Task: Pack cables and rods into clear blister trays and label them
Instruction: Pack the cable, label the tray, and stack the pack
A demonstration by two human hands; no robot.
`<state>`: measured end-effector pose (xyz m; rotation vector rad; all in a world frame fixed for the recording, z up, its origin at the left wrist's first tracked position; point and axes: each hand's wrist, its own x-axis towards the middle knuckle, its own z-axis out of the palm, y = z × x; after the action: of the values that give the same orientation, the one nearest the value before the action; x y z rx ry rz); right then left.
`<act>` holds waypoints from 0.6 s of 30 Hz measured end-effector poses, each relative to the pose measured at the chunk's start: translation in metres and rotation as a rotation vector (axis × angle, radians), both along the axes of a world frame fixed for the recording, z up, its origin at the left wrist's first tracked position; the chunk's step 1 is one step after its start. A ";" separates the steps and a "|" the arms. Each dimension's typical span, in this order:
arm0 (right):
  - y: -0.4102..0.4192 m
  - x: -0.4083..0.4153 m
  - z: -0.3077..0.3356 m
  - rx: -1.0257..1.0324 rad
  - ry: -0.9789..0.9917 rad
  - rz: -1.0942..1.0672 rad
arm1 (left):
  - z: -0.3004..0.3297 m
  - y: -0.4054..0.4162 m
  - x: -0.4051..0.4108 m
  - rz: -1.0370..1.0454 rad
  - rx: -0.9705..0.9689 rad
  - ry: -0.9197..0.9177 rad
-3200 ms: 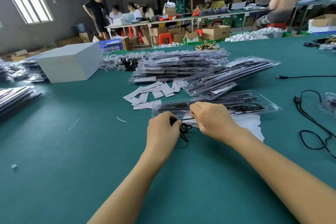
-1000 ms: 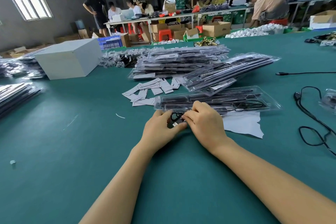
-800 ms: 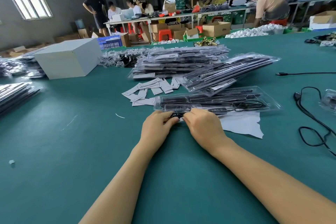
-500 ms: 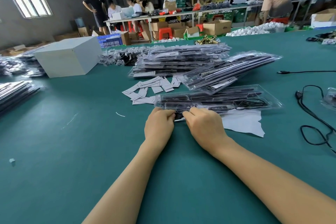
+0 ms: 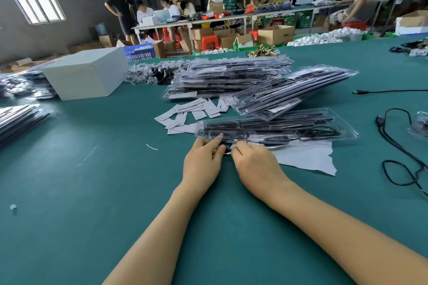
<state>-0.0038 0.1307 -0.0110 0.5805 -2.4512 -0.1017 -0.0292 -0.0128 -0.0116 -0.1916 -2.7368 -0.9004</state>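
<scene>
A clear blister tray (image 5: 273, 128) with black rods and a coiled cable inside lies across the green table (image 5: 92, 192) in front of me. My left hand (image 5: 203, 164) and my right hand (image 5: 254, 166) meet at the tray's near left edge. Between their fingertips they pinch a small black cable bundle (image 5: 227, 149), mostly hidden by the fingers. White paper labels (image 5: 190, 112) lie scattered just left of the tray. A white sheet (image 5: 305, 157) lies under the tray's near side.
Stacks of packed blister trays (image 5: 231, 78) sit behind, one pile (image 5: 289, 90) leaning. A white box (image 5: 85, 74) stands far left, more trays (image 5: 18, 118) at the left edge. Loose black cables (image 5: 398, 146) lie at the right. People work at tables behind.
Both hands have moved forward from the open table up to the tray's near edge, carrying the small black cable bundle with them; now their fingertips are at the tray's rim.
</scene>
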 end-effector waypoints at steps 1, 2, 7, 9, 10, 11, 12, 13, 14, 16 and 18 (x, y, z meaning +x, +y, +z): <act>0.000 0.000 0.000 0.000 -0.013 0.002 | 0.000 -0.002 0.000 -0.019 -0.016 0.001; 0.000 0.001 0.000 -0.003 -0.029 0.008 | 0.000 -0.003 0.000 -0.036 -0.033 0.003; -0.002 0.005 -0.001 -0.012 -0.144 -0.054 | 0.000 -0.006 0.002 -0.085 -0.099 0.041; -0.002 0.007 -0.001 -0.009 -0.203 -0.090 | 0.001 -0.005 0.003 -0.088 -0.123 0.059; -0.002 0.008 0.000 -0.012 -0.216 -0.101 | 0.001 -0.004 0.003 -0.087 -0.136 0.065; -0.002 0.009 0.001 -0.020 -0.236 -0.102 | 0.001 -0.002 0.004 -0.086 -0.154 0.069; -0.002 0.010 0.001 -0.031 -0.261 -0.096 | 0.001 -0.001 0.005 -0.085 -0.176 0.074; -0.002 0.009 0.002 -0.042 -0.284 -0.089 | 0.000 0.000 0.005 -0.084 -0.194 0.081; -0.001 0.009 0.003 -0.049 -0.293 -0.080 | 0.000 0.002 0.006 -0.082 -0.204 0.088; -0.002 0.007 0.003 -0.047 -0.332 -0.046 | -0.001 0.002 0.007 -0.073 -0.205 0.087; -0.001 0.001 0.002 -0.024 -0.387 -0.047 | -0.002 0.000 0.006 -0.076 -0.191 0.078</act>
<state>-0.0026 0.1296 -0.0094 0.5750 -2.8368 0.0241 -0.0231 -0.0131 -0.0135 -0.3611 -2.7565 -0.6337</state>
